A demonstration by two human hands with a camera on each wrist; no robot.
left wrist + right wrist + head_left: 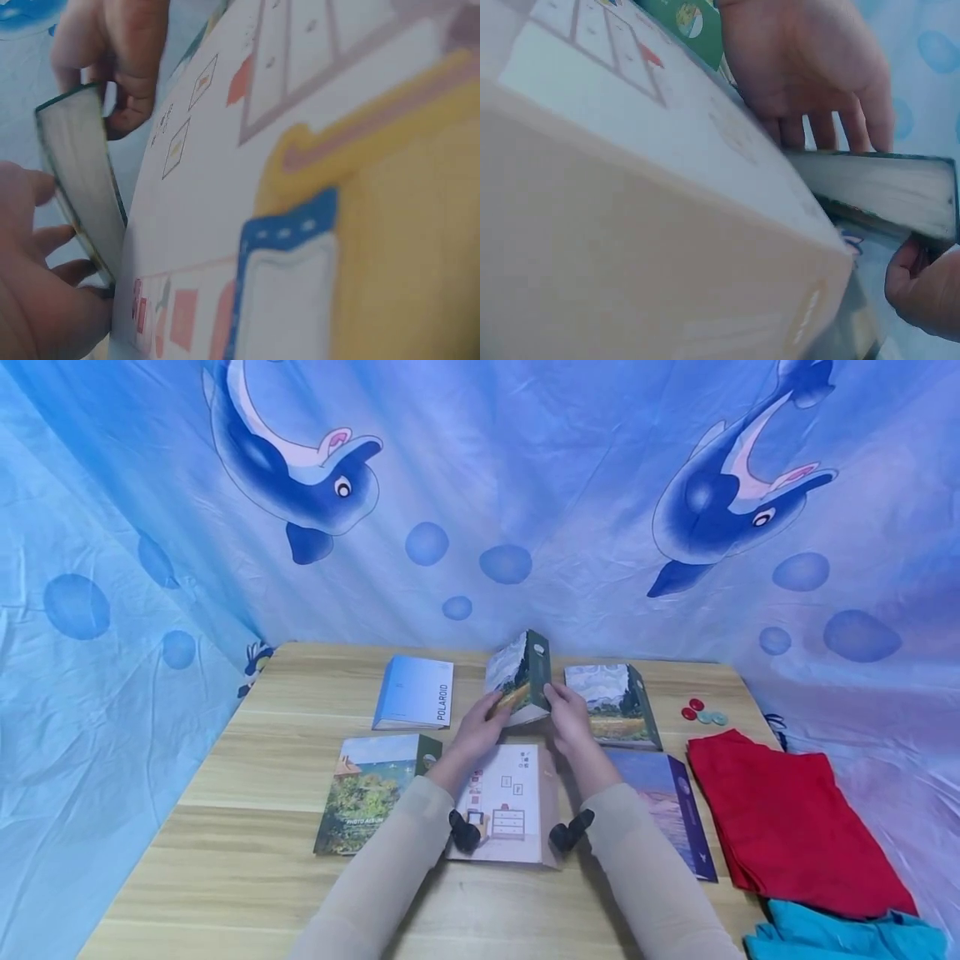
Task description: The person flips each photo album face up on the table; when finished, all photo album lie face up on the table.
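Both hands hold a green-spined photo album (517,672) with a landscape painting on its cover, tilted up at the back middle of the table. My left hand (480,727) grips its left lower side, and my right hand (572,717) grips the spine side. In the left wrist view the album's pale page edges (86,157) show between the left hand (45,292) and the right hand (120,45). From the right wrist, the right hand (930,292) pinches near one corner. Below the hands lies a white album (502,802) with drawn furniture and a beige spine.
Around it lie a blue POLAROID album (416,693), a garden-picture album (367,793), a similar landscape album (611,706) and a purple-spined album (667,810). Small red and pale green discs (705,717), a red cloth (795,827) and a teal cloth (840,935) are at right. A dolphin curtain (570,468) hangs behind.
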